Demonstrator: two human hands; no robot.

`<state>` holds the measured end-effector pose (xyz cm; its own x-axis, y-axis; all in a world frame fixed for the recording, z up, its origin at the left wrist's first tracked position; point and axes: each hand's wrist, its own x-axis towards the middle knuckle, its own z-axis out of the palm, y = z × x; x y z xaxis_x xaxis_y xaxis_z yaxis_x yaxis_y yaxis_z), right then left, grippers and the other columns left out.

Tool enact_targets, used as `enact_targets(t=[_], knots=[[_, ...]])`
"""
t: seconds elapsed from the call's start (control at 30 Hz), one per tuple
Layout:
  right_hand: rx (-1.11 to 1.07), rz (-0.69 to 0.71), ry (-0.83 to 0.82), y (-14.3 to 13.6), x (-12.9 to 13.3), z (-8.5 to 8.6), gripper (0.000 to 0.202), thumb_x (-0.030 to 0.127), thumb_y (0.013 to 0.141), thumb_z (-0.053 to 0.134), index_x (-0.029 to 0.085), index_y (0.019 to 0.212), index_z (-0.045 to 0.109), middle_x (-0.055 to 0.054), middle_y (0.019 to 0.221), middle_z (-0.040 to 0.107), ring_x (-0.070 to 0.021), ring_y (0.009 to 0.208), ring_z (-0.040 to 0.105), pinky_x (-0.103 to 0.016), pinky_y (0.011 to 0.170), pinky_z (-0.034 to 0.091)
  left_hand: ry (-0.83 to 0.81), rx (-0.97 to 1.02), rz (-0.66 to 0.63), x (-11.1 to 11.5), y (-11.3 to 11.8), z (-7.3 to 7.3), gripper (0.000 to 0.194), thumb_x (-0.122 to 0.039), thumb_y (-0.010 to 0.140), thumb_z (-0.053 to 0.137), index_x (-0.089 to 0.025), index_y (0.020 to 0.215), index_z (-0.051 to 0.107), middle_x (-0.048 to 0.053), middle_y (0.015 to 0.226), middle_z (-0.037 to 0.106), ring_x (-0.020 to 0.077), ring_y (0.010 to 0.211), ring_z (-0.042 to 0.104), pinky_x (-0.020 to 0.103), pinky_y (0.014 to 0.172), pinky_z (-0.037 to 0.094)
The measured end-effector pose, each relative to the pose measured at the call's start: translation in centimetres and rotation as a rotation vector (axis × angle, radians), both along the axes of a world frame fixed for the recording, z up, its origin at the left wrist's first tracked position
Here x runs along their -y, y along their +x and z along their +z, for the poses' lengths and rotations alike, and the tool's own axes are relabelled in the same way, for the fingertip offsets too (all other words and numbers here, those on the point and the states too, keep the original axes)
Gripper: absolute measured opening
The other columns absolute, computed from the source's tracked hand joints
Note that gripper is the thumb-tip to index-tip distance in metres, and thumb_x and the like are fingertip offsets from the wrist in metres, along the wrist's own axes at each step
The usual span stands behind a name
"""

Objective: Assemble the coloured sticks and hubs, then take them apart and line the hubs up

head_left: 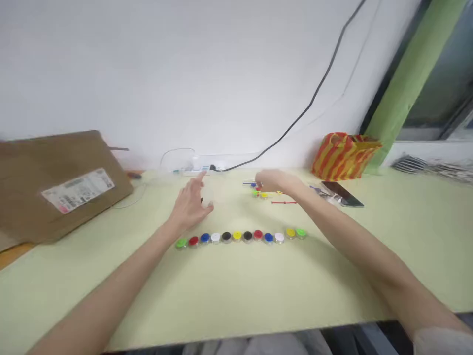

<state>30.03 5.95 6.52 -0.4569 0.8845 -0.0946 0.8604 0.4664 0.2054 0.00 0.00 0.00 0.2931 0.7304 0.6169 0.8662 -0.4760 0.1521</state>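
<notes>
My left hand [189, 203] is over the table with its thumb and index finger spread apart. A tiny black thing [202, 199] shows between them; what it belongs to is too faint to tell. Farther right, my right hand [272, 180] is curled, its fingertips down at a small cluster of coloured pieces, among them a yellow piece [263, 196] and a blue stick-like piece [250, 184]. Whatever its fingers pinch is hidden. Nearer to me, a row of small round clear pots with coloured lids [237, 235] runs across the table, in green, red, blue, white, black and yellow.
Left is a large cardboard box [66, 182]. A power strip [195, 171] with a black cable [295, 121] lies by the wall. A thin red stick [284, 202], a dark flat device [342, 194] and a red-and-yellow striped bag [342, 158] are on the right.
</notes>
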Motion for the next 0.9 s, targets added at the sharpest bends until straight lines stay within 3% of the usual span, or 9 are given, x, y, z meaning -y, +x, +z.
enact_targets(t=[0.13,0.27,0.4,0.57,0.9], knots=[[0.045,-0.124,-0.143,0.8,-1.2,-1.4,0.040,0.021,0.076,0.077,0.009,0.114,0.076,-0.020,0.107,0.078,-0.0294,0.091,0.075,-0.030,0.069,0.051,-0.006,-0.085,-0.006,0.3,0.2,-0.2,0.092,-0.030,0.082,0.067,-0.024,0.161,0.020,0.012,0.124,0.057,0.0337,0.111,0.060,0.050,0.098,0.047],[0.030,-0.129,-0.262,1.5,-1.4,-1.4,0.033,0.020,0.075,0.078,0.010,0.107,0.079,-0.014,0.100,0.080,-0.0238,0.082,0.075,-0.027,0.064,0.049,0.005,-0.107,-0.020,0.5,0.2,0.0,0.089,-0.031,0.085,0.065,-0.025,0.161,0.019,0.012,0.122,0.058,0.0340,0.111,0.059,0.050,0.097,0.047],[-0.005,-0.085,-0.287,2.0,-1.4,-0.1,0.029,0.019,0.077,0.075,0.011,0.104,0.080,-0.012,0.100,0.080,-0.0224,0.085,0.074,-0.026,0.066,0.048,-0.002,-0.105,-0.024,0.3,0.0,-0.1,0.088,-0.030,0.086,0.064,-0.024,0.161,0.019,0.011,0.121,0.058,0.0337,0.111,0.058,0.050,0.097,0.046],[-0.056,-0.032,-0.205,2.7,-1.0,2.1,0.030,0.024,0.075,0.078,0.015,0.103,0.080,-0.011,0.102,0.078,-0.0225,0.087,0.071,-0.026,0.065,0.044,-0.018,-0.105,-0.029,0.2,0.2,-0.2,0.089,-0.029,0.083,0.064,-0.024,0.161,0.022,0.010,0.118,0.057,0.0337,0.112,0.058,0.051,0.099,0.045],[-0.287,0.162,-0.140,0.7,3.8,5.7,0.017,0.032,0.084,0.070,0.017,0.089,0.077,-0.006,0.087,0.072,-0.0162,0.072,0.061,-0.027,0.060,0.037,-0.025,-0.116,-0.081,0.9,0.8,0.2,0.089,-0.025,0.084,0.063,-0.024,0.161,0.020,0.010,0.118,0.056,0.0312,0.109,0.056,0.050,0.101,0.044]])
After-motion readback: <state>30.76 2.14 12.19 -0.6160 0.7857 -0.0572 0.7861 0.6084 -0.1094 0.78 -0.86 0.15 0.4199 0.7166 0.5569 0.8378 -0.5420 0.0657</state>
